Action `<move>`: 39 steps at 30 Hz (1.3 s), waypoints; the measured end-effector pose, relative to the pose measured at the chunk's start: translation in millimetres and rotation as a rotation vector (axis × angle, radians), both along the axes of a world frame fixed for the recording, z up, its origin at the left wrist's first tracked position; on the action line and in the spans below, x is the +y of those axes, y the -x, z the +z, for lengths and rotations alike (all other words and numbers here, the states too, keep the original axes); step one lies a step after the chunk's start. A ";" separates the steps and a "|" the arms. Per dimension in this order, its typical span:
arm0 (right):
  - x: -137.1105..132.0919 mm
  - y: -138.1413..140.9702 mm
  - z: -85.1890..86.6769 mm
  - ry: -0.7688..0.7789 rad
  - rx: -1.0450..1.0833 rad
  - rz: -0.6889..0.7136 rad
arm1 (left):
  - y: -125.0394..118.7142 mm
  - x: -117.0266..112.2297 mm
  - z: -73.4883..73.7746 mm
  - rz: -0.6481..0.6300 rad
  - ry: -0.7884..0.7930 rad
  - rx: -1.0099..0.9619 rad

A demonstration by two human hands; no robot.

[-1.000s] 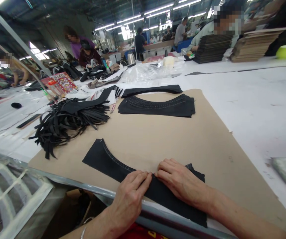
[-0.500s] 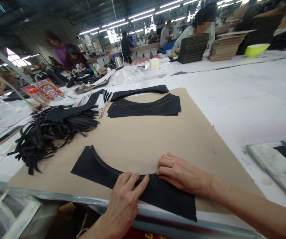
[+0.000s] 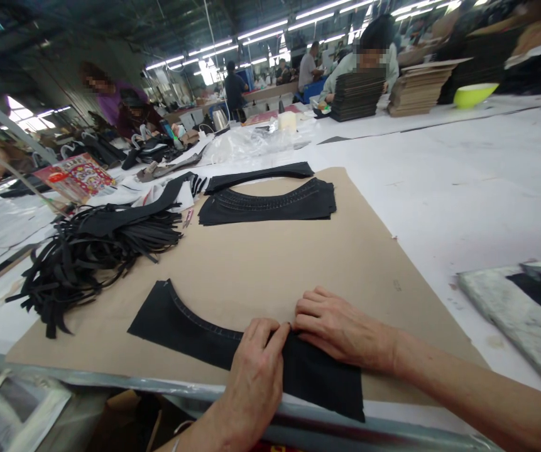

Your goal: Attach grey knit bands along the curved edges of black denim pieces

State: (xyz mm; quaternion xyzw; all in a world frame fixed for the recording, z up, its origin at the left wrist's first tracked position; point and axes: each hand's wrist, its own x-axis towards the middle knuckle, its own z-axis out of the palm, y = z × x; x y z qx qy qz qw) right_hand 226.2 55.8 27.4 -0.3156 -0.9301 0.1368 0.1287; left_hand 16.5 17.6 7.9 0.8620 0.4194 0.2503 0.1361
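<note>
A black fabric piece (image 3: 190, 333) with a concave curved edge lies on the brown paper sheet near the table's front. Short pale marks or stitches run along that curve. My left hand (image 3: 258, 364) pinches the curved edge near its middle, fingers bent and thumb close to my other hand. Right beside it, my right hand (image 3: 336, 326) has curled fingers gripping the same edge farther along. The fingertips are partly hidden. Beyond my hands lies a stack of similar black curved pieces (image 3: 270, 210), with a narrow black strip (image 3: 261, 176) behind it.
A heap of thin black strips (image 3: 95, 251) lies to the left, with small red-handled snips (image 3: 188, 218) beside it. A marble-patterned slab (image 3: 501, 307) is at the right. Farther back are a green bowl (image 3: 475, 95), stacked dark sheets (image 3: 357, 94) and a co-worker (image 3: 387, 63).
My left hand has slid right along the curved edge, closer to my right hand, and its fingers have drawn together. My right hand stays at the edge. The view has shifted slightly.
</note>
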 end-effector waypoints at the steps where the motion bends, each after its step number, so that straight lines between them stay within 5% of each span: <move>1: 0.7 -1.0 1.4 0.019 0.003 -0.005 | -2.0 -0.4 -0.6 0.015 0.026 -0.002; 22: 17.2 -13.6 2.0 0.354 0.102 -0.091 | -25.4 17.8 24.2 0.091 0.347 -0.043; 39: 19.0 -26.8 -4.1 0.424 0.264 -0.072 | -32.1 5.4 15.8 0.036 0.126 0.124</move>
